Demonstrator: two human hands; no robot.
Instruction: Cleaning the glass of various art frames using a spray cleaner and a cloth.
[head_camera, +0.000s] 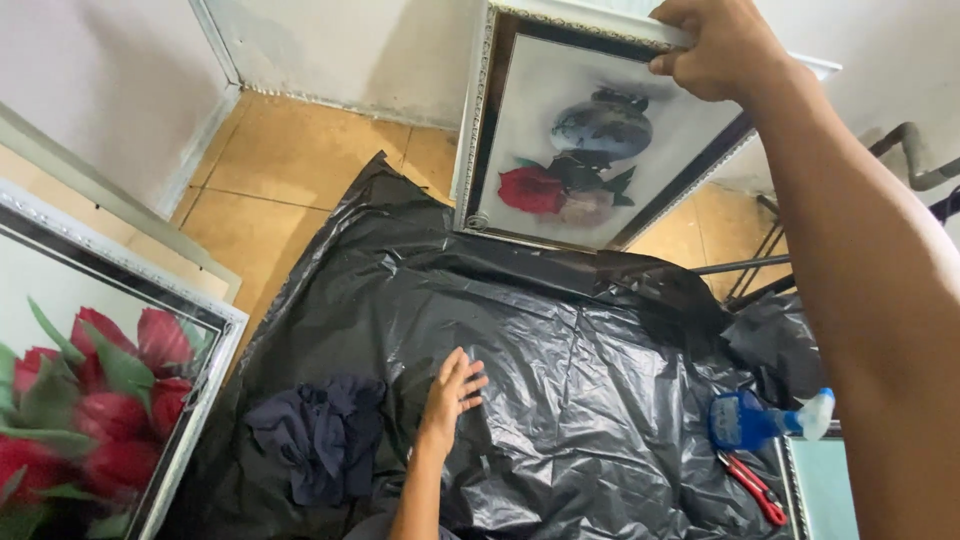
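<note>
My right hand (718, 45) grips the top edge of a framed picture (585, 140) with a silver ornate frame. It shows a red rose and a dark vase, and stands tilted on its lower edge at the far side of a black plastic sheet (560, 350). My left hand (452, 392) lies flat with fingers spread on the black plastic sheet. It rests just right of a crumpled dark blue cloth (320, 435).
Another framed picture of red tulips (95, 390) leans at the left. A blue spray bottle (765, 420) and a red cutter (752, 487) lie at the right, by a third frame's corner (815, 485). The floor has tan tiles (290, 170); dark metal legs (765, 265) stand at the right.
</note>
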